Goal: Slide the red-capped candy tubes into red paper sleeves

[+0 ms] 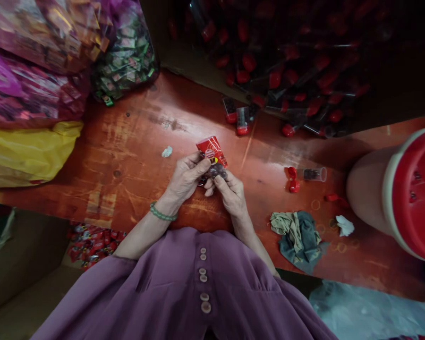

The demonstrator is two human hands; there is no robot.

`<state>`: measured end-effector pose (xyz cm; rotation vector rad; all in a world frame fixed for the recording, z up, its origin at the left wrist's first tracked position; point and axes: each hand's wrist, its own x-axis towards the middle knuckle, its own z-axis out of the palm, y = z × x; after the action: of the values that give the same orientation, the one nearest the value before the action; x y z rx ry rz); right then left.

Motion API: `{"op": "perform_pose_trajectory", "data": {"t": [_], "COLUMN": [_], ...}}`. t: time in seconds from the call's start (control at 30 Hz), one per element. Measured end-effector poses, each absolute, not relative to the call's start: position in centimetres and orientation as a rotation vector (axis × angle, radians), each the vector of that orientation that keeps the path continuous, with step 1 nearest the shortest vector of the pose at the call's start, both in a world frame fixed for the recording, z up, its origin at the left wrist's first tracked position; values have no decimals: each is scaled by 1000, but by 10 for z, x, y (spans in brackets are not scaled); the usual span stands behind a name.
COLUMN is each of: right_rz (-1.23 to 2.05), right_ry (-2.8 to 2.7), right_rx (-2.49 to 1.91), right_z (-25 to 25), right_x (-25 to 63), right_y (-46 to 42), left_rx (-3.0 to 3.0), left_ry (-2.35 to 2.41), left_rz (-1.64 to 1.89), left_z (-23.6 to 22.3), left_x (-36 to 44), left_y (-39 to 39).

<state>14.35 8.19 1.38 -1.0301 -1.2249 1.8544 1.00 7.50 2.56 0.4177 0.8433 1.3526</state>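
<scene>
Above the red-brown table, both of my hands hold a small red packet with a dark, partly see-through lower part. My left hand, with a green bead bracelet at the wrist, pinches its left side between thumb and fingers. My right hand grips the lower right corner, thumb on top. Fingers cover part of the packet, so I cannot tell whether it is sealed. Beyond it lie small clear tubes with red caps.
Bags of wrapped sweets and a yellow bag stand at left. A carton of red-capped tubes is at the back. Right are a red-lidded bucket, cloths and an uncapped tube. Red packets fill a box below.
</scene>
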Motion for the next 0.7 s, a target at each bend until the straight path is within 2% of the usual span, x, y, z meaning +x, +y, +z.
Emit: {"op": "perform_pose_trajectory", "data": {"t": [0.17,0.5,0.7], "right_rz": [1942,1816,1800], "right_ry": [-1262,-1407,-1434], "right_rx": [-974,-1015,-971], "right_z": [10,12,7], "right_x": [145,152,156], "right_y": [79,78,79], "left_rx": [457,693,685], "left_ry": [889,1011,815], "left_rz": [1331,1171,1190], "left_z": [26,22,23], "left_x": [10,16,13], "left_y": [72,62,60]}}
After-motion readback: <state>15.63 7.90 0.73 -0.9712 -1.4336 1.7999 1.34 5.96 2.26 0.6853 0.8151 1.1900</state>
